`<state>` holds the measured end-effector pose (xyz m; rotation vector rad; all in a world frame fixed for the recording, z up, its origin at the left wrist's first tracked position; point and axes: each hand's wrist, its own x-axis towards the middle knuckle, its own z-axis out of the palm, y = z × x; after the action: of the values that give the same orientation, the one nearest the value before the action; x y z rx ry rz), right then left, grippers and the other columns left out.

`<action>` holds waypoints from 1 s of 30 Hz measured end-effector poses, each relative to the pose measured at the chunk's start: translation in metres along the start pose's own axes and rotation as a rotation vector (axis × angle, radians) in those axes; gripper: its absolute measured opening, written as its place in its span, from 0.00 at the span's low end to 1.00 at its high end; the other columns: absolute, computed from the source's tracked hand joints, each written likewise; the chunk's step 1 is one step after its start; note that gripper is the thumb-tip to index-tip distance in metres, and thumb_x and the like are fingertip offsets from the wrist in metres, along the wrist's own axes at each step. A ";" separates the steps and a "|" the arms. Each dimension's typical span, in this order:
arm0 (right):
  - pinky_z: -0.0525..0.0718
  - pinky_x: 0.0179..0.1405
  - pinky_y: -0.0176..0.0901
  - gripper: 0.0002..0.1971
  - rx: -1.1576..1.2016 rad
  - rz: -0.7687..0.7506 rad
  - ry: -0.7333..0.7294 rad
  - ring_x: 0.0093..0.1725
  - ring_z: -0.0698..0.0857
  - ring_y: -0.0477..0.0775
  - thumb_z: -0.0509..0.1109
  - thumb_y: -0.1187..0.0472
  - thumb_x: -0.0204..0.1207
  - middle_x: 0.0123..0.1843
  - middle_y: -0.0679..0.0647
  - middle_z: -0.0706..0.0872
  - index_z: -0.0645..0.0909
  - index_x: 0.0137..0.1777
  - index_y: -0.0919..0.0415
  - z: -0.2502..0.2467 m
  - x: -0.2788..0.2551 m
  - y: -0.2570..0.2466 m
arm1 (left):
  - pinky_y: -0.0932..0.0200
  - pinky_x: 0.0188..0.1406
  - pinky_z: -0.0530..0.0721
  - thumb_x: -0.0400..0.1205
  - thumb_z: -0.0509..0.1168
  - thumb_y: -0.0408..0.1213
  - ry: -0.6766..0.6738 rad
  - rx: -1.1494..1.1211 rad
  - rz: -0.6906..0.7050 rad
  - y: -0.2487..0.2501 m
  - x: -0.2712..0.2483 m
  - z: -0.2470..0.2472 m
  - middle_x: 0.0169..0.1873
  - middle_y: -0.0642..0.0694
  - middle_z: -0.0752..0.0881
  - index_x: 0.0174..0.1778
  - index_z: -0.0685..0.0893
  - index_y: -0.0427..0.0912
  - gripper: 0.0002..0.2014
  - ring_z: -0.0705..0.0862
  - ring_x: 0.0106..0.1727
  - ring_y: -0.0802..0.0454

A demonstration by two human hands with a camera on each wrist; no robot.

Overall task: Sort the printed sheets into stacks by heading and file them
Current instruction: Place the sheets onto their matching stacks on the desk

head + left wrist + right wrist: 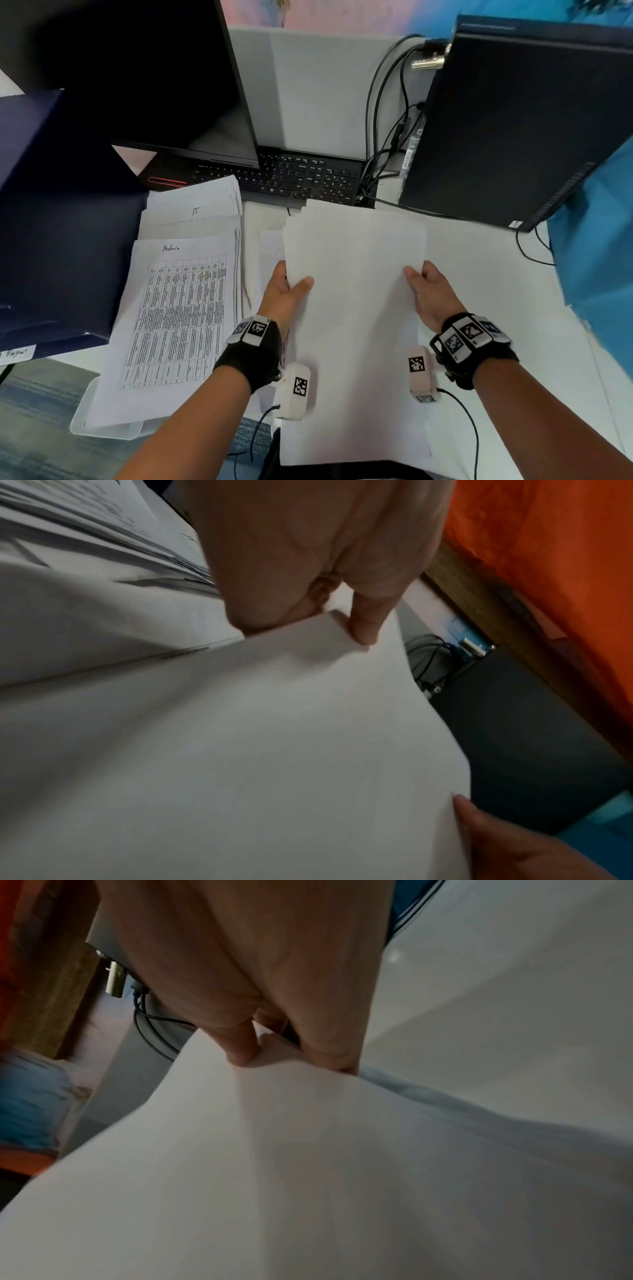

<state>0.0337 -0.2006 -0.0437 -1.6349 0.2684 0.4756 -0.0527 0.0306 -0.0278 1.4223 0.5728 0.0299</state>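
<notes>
I hold a bundle of white sheets (352,308), blank side up, raised over the desk in front of me. My left hand (291,287) grips its left edge, thumb on top and fingers hidden beneath; the same pinch shows on the sheets (240,737) under my left hand (342,620). My right hand (424,281) pinches the right edge, seen close on the paper (308,1164) with my right hand (274,1053). To the left lies a printed stack headed "Admin" (174,318), and behind it a stack headed "IT" (195,205). More printed sheets (270,253) lie under the bundle.
A dark blue folder (65,219) stands open at the left. A monitor (144,75) and a black keyboard (294,178) sit behind the stacks. A black computer tower (520,120) with cables (383,137) stands at the right. A clear tray (106,428) lies under the "Admin" stack.
</notes>
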 end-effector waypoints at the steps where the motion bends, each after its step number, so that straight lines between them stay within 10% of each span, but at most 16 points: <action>1: 0.83 0.39 0.43 0.06 0.030 0.016 0.006 0.42 0.83 0.52 0.65 0.55 0.82 0.48 0.54 0.84 0.74 0.53 0.56 0.001 0.001 0.000 | 0.48 0.59 0.83 0.82 0.62 0.27 0.016 -0.024 0.011 0.002 0.000 0.000 0.52 0.48 0.90 0.58 0.78 0.47 0.12 0.88 0.53 0.49; 6: 0.83 0.62 0.59 0.09 -0.032 0.064 -0.078 0.56 0.87 0.60 0.68 0.67 0.79 0.58 0.59 0.88 0.81 0.56 0.55 0.004 -0.004 -0.012 | 0.49 0.56 0.84 0.82 0.63 0.26 0.019 -0.190 -0.016 0.015 -0.002 -0.001 0.53 0.42 0.89 0.57 0.77 0.43 0.11 0.88 0.51 0.48; 10: 0.84 0.60 0.58 0.11 -0.015 -0.104 -0.085 0.59 0.86 0.62 0.64 0.69 0.81 0.58 0.57 0.88 0.78 0.56 0.54 0.018 -0.016 -0.050 | 0.64 0.40 0.74 0.82 0.64 0.33 0.142 0.301 0.106 0.036 -0.006 -0.005 0.35 0.51 0.79 0.43 0.72 0.48 0.07 0.77 0.35 0.57; 15: 0.81 0.68 0.54 0.17 -0.069 -0.411 -0.060 0.63 0.84 0.50 0.62 0.70 0.80 0.63 0.52 0.85 0.73 0.67 0.56 0.041 -0.038 -0.111 | 0.59 0.59 0.79 0.83 0.61 0.28 0.333 0.276 0.423 0.086 -0.016 0.000 0.57 0.36 0.83 0.66 0.72 0.32 0.16 0.83 0.58 0.46; 20: 0.78 0.55 0.22 0.20 0.049 -0.643 -0.050 0.56 0.82 0.26 0.58 0.75 0.82 0.59 0.39 0.80 0.65 0.68 0.54 0.054 -0.061 -0.142 | 0.71 0.56 0.81 0.82 0.60 0.24 0.345 0.072 0.609 0.112 -0.023 -0.001 0.59 0.49 0.82 0.68 0.70 0.35 0.18 0.83 0.55 0.62; 25: 0.83 0.47 0.27 0.22 0.064 -0.565 -0.101 0.49 0.85 0.29 0.58 0.79 0.77 0.55 0.45 0.81 0.66 0.63 0.55 0.051 -0.055 -0.133 | 0.52 0.58 0.83 0.77 0.65 0.30 0.242 -0.002 0.552 0.109 -0.017 -0.014 0.56 0.49 0.85 0.59 0.72 0.53 0.19 0.86 0.57 0.52; 30: 0.84 0.51 0.36 0.23 0.085 -0.537 -0.075 0.48 0.85 0.33 0.56 0.78 0.76 0.52 0.44 0.83 0.70 0.58 0.48 0.058 -0.053 -0.132 | 0.51 0.61 0.83 0.79 0.64 0.34 0.193 0.018 0.587 0.118 -0.012 -0.009 0.55 0.51 0.85 0.62 0.72 0.49 0.17 0.85 0.58 0.54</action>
<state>0.0373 -0.1328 0.0942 -1.5254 -0.2051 0.1118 -0.0295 0.0548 0.0866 1.5731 0.2942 0.6352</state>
